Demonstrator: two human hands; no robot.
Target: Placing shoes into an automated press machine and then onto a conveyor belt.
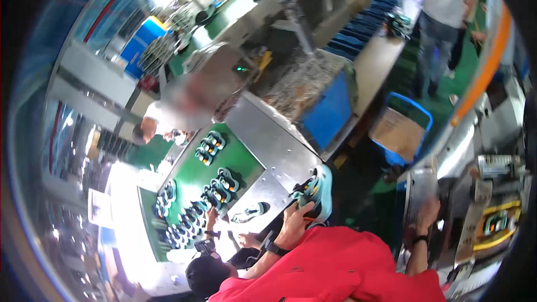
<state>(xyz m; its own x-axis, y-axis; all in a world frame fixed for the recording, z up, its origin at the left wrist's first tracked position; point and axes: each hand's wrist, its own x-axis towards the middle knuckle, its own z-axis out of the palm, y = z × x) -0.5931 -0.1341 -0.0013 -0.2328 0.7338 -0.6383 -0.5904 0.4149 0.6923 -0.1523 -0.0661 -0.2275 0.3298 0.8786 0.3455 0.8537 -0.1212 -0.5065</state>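
Left hand (296, 222) has the pale-blue-soled shoe (320, 193), thumb and fingers closed on its dark upper near the lower end. Shoe's tipped up on edge, pale sole turned away from the palm; my read: gripping the upper leaves the sole edge uncovered and gives a firm one-handed hold. It's up off the surfaces as far as I can see, between the red shirt (341, 265) and the metal panel (268, 134). Right hand (428, 215) is out on the far side, beside the grey machine casing (420, 187); it's smeared, so can't tell if the fingers are spread, pressed together or pinching something. Past it, a yellow-edged fixture (496, 244) frames a part I can't make out. Other way, a single shoe (250, 212) lies alone on bright metal next to the green belt (241, 154), probably set apart so it's easy to pick out. Belt carries shoes in close rows (187, 223), likely packed side by side to save length and face one way. Co-worker in a dark cap (206, 277) has a hand (211, 218) right at that row; contact unclear. Blue-framed chair (396, 133) stands farther off, near the aisle.
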